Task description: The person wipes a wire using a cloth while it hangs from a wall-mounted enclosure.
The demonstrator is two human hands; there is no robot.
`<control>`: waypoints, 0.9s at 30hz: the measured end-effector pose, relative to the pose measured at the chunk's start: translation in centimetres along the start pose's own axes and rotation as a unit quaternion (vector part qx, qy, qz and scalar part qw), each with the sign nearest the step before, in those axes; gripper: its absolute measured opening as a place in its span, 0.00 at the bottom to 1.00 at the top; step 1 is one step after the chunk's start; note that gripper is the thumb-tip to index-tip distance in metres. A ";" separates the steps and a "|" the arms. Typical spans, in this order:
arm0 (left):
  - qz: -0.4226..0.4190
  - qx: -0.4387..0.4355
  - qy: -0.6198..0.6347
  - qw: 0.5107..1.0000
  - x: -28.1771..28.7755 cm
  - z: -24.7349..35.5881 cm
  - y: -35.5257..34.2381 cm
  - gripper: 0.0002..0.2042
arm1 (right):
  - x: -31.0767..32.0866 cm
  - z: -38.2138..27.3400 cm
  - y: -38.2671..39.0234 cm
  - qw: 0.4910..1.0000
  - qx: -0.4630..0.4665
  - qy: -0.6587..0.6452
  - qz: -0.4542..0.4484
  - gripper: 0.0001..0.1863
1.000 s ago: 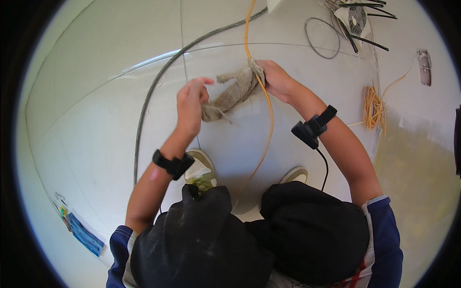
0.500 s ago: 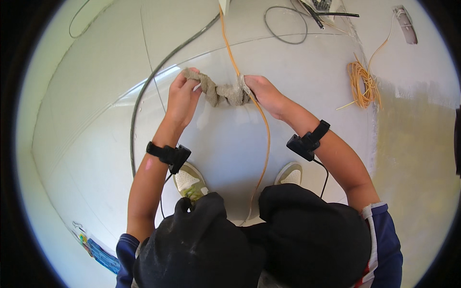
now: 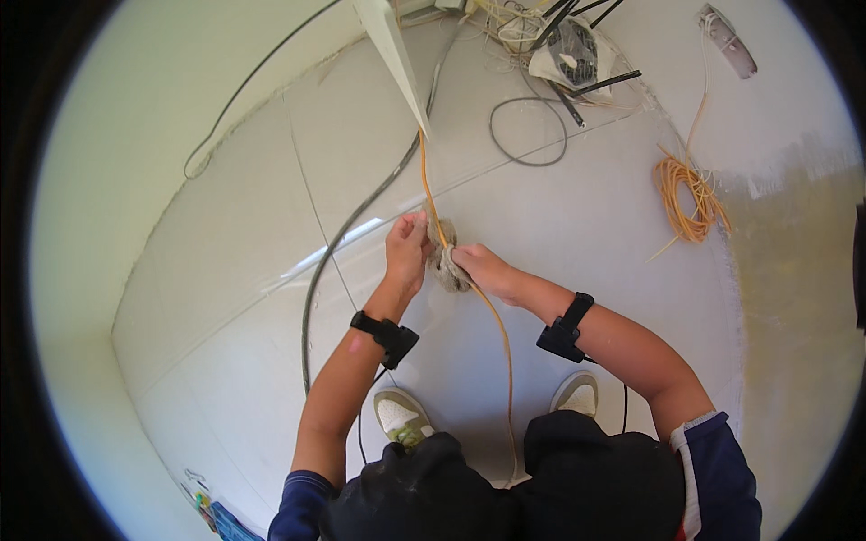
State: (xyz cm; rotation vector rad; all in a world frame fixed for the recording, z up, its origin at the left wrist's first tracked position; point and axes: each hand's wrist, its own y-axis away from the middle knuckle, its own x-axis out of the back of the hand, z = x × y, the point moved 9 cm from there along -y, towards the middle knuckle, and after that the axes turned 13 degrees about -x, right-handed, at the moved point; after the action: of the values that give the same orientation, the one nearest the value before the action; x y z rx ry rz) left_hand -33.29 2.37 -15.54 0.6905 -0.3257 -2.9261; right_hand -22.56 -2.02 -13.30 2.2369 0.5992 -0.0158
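A grey-brown rag (image 3: 449,276) is bunched around a thin orange cable (image 3: 511,379) in front of me. My right hand (image 3: 487,272) is closed on the rag where it wraps the cable. With fingers pinched, my left hand (image 3: 409,254) holds the rag's other end, just left of the cable. The cable rises from the rag to the tip of a white tapered piece (image 3: 390,54), and its lower part runs down between my shoes. The two hands are close together, and folds of cloth hide the fingertips.
A thick grey cable (image 3: 311,311) curves over the pale tiled floor on the left. Toward the far right lie a loop of grey cable (image 3: 494,131) and a dark device (image 3: 577,54) with black rods. A coil of orange cable (image 3: 672,198) rests by the right wall.
My left hand has come in toward the right hand, so the stretched-out rag is now bunched at the cable. The view has shifted, showing more of the white tapered piece and far floor.
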 end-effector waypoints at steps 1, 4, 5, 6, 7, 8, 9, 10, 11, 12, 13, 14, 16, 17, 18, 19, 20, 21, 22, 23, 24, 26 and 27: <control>-0.001 0.013 0.010 1.000 -0.2 -0.1 0.0 0.09 | 0.3 0.1 -0.3 1.000 -0.009 0.016 0.000 0.15; -0.002 0.075 0.030 0.997 -1.2 -1.6 0.5 0.09 | 1.2 1.4 -0.1 0.998 -0.063 0.020 -0.012 0.15; -0.012 0.100 0.047 0.994 -2.0 -2.1 0.3 0.09 | 1.7 1.5 0.0 0.998 -0.062 0.006 -0.022 0.15; -0.036 0.118 0.035 0.992 -2.8 -2.3 0.1 0.09 | 2.0 1.6 -0.1 0.998 -0.060 -0.008 -0.032 0.15; -0.059 0.136 0.023 0.989 -3.5 -2.4 -0.1 0.09 | 2.4 1.7 0.0 0.997 -0.058 -0.022 -0.042 0.15; -0.081 0.156 0.011 0.984 -4.3 -2.6 0.0 0.09 | 2.7 1.5 0.5 0.998 -0.046 -0.019 -0.050 0.15; -0.101 0.155 -0.005 0.983 -5.2 -2.3 -0.1 0.08 | 3.0 1.3 1.1 0.998 -0.034 -0.016 -0.057 0.15; -0.095 0.147 -0.046 0.983 -5.4 -2.3 -0.5 0.07 | 3.3 1.2 1.5 0.998 -0.022 -0.013 -0.065 0.15; -0.092 0.142 -0.084 0.982 -5.6 -2.6 -0.7 0.06 | 3.7 1.6 1.5 0.996 -0.002 -0.037 -0.077 0.15; -0.091 0.136 -0.119 0.979 -5.7 -3.2 -1.0 0.05 | 4.2 2.3 1.1 0.994 0.017 -0.059 -0.087 0.15; -0.091 0.119 -0.148 0.978 -5.9 -3.5 -1.9 0.02 | 4.8 3.0 0.8 0.991 0.037 -0.081 -0.096 0.15; -0.024 0.096 -0.182 0.978 -5.2 -3.3 -2.6 0.01 | 5.3 3.0 1.1 0.993 0.043 -0.076 -0.077 0.16; -0.008 0.023 -0.162 0.987 -6.5 -2.5 -4.9 0.10 | 7.3 1.8 3.1 0.995 0.058 -0.066 -0.039 0.16; -0.004 0.029 -0.178 0.984 -5.5 -2.8 -6.0 0.11 | 7.9 2.3 4.4 0.996 0.061 -0.058 -0.025 0.17; -0.001 0.036 -0.194 0.980 -4.7 -3.1 -7.1 0.12 | 8.4 2.6 5.6 0.997 0.063 -0.049 -0.010 0.17; 0.005 0.017 -0.205 0.979 -5.7 -3.3 -7.6 0.12 | 9.8 2.9 6.7 0.997 0.067 -0.027 0.007 0.17; 0.004 -0.001 -0.214 0.977 -7.6 -3.5 -8.1 0.12 | 11.6 3.5 7.8 0.998 0.061 -0.013 0.014 0.17; 0.020 0.008 -0.206 0.978 -7.6 -3.3 -8.9 0.12 | 12.5 4.0 8.5 0.998 0.059 0.000 0.010 0.16; 0.036 0.017 -0.199 0.979 -7.5 -3.3 -9.4 0.12 | 13.0 4.7 9.4 0.998 0.057 0.012 0.005 0.16; 0.045 0.025 -0.208 0.977 -8.5 -3.8 -9.1 0.05 | 13.9 5.0 10.8 0.998 0.061 0.010 0.024 0.17; 0.013 0.033 -0.228 0.973 -10.2 -3.9 -8.1 0.05 | 14.2 5.7 11.7 0.999 0.047 0.011 0.026 0.17; 0.001 0.049 -0.179 0.983 -12.1 -5.4 -6.0 0.05 | 14.4 6.8 12.8 0.999 0.018 0.016 0.026 0.17; -0.017 0.074 -0.138 0.987 -13.6 -6.1 -5.2 0.06 | 14.4 7.4 13.1 1.000 0.021 -0.004 0.016 0.17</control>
State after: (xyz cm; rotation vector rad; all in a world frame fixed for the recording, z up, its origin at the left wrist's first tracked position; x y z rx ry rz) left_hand -18.77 8.49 -16.24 0.3047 -0.5672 -3.0551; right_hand -2.87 -8.74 -11.90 2.2859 0.5625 -0.0205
